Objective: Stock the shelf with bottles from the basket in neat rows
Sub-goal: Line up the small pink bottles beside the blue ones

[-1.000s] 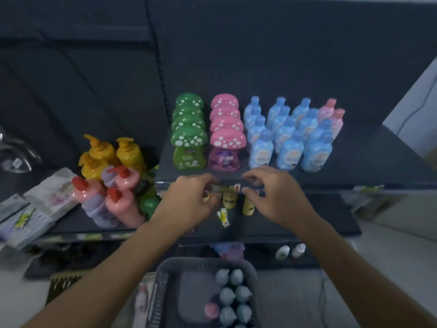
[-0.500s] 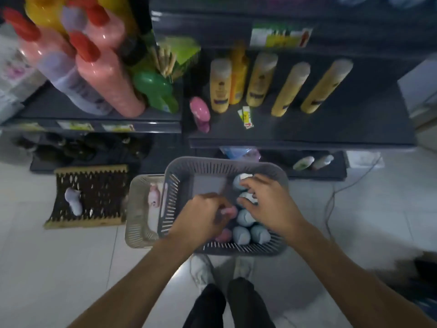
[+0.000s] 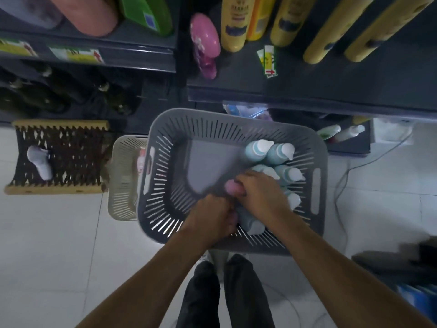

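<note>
Grey basket (image 3: 165, 147), centre frame: blue bottles (image 3: 259, 149) at frame right. Right hand (image 3: 261, 194) grip holds pink bottle (image 3: 231, 188); left hand (image 3: 211, 218) grip curled, contents cannot be told.

A small shop: dark shelves (image 3: 307, 91) carry printed price labels (image 3: 75, 54) along their front edges, and identical yellow bottles (image 3: 233, 22) are lined up side by side. On the tiled floor (image 3: 59, 245) near the shelving stands a grey basket (image 3: 165, 129) holding several matching pale blue bottles (image 3: 259, 149).
</note>
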`<state>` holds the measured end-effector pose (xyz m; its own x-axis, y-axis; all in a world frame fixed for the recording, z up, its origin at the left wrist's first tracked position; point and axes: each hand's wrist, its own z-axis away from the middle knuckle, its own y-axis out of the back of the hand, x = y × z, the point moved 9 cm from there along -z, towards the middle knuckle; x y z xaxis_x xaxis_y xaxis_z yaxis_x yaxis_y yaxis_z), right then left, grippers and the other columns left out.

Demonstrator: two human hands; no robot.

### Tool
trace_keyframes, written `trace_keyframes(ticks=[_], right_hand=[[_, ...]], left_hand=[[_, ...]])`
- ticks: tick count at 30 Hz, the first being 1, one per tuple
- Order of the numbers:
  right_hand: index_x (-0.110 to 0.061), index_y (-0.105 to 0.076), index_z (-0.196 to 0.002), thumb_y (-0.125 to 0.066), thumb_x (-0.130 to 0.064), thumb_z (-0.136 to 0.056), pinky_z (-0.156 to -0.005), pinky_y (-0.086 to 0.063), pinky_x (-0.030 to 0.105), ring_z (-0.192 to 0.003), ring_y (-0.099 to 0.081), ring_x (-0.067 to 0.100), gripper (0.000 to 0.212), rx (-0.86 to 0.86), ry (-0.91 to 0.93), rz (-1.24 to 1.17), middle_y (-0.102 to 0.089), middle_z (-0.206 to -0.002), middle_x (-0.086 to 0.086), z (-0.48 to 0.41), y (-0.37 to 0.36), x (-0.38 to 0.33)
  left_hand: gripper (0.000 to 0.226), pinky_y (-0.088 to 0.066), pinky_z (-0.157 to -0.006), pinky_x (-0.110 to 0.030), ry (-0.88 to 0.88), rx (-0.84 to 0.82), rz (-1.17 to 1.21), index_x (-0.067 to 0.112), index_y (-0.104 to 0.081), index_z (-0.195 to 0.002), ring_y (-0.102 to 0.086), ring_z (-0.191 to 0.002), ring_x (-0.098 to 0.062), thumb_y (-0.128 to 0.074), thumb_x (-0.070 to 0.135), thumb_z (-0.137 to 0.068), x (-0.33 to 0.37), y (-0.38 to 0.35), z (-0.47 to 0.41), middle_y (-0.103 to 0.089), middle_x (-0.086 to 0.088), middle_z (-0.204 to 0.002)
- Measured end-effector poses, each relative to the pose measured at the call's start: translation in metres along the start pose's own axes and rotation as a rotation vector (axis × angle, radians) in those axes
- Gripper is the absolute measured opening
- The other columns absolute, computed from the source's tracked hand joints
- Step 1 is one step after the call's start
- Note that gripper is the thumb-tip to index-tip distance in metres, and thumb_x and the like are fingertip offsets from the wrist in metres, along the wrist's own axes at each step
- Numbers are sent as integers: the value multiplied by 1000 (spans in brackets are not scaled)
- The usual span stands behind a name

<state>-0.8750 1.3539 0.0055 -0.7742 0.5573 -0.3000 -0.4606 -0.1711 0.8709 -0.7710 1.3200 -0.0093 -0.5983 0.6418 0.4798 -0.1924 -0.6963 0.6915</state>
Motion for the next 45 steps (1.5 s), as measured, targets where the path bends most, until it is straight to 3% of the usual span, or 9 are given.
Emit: trace_keyframes(ticks=[8, 13, 20, 24, 28, 30, 33, 38, 45], right_hand=[[-18, -62, -78, -71, -20, -78, -58, -33, 32, -74, -64, 33, 9, 70, 6, 82, -65, -81, 5, 0, 0, -5], [-17, -63, -71, -63, -23, -68, -57, -50, 41, -69, -63, 34, 7, 102, 41, -6, -63, -74, 4, 8, 30, -11], [-19, -73, -84, -69, -22, -80, -66, -46, 34, -77, -63, 31, 7, 225, 73, -52, -66, -81, 4, 34, 152, -33], [-17, -66, -77, -74, -23, -77, -62, -49, 38, -76, -63, 34, 10, 333, 122, -18, -60, -75, 1, 54, 235, -44], [-12, -75, -94, -76, -26, -82, -70, -54, 42, -86, -65, 36, 18, 435, 153, 53, -69, -87, 10, 76, 318, -57], [-13, -75, -92, -76, -24, -82, -69, -53, 40, -84, -66, 34, 15, 484, 166, 54, -69, -85, 9, 91, 358, -61], [-14, -74, -82, -75, -17, -80, -69, -48, 35, -78, -65, 29, 4, 538, 178, 1, -68, -79, 6, 117, 418, -60], [-9, -79, -103, -74, -15, -82, -79, -54, 41, -86, -68, 25, 22, 635, 175, -57, -75, -91, 8, 165, 507, -44], [-8, -75, -95, -70, -20, -84, -77, -54, 39, -80, -67, 18, 17, 667, 45, -92, -73, -82, 5, 202, 600, 31]], left_hand=[[16, -51, -82, -39, -96, -120, -141, 16, -66, -97, -66, -97, -35, -59, 24, -85, 15, -4, 2, -69, -9, -106], [19, -52, -82, -40, -117, -98, -211, 14, -70, -95, -67, -96, -34, -57, 25, -87, 21, 19, 8, -70, -11, -102], [24, -58, -76, -34, -95, 17, -173, 18, -76, -90, -68, -81, -29, -65, 32, -73, 54, 139, 30, -70, -9, -84], [27, -56, -69, -31, -168, 140, -198, 21, -77, -88, -69, -78, -29, -69, 33, -66, 99, 228, 52, -71, -7, -78], [26, -43, -62, -22, -241, 272, -172, 23, -79, -88, -63, -70, -19, -75, 31, -64, 150, 311, 84, -64, 3, -66], [28, -45, -61, -23, -272, 305, -178, 24, -79, -86, -60, -67, -14, -75, 34, -61, 174, 341, 98, -62, 7, -66], [34, -58, -65, -29, -329, 348, -210, 26, -79, -86, -67, -70, -13, -71, 41, -56, 214, 380, 118, -73, 5, -75], [39, -57, -60, -33, -422, 410, -294, 23, -76, -83, -64, -62, -12, -68, 49, -55, 292, 427, 153, -69, 3, -66], [31, -57, -67, -33, -545, 480, -351, 22, -78, -93, -64, -69, -6, -71, 38, -68, 409, 460, 167, -72, 7, -76]])
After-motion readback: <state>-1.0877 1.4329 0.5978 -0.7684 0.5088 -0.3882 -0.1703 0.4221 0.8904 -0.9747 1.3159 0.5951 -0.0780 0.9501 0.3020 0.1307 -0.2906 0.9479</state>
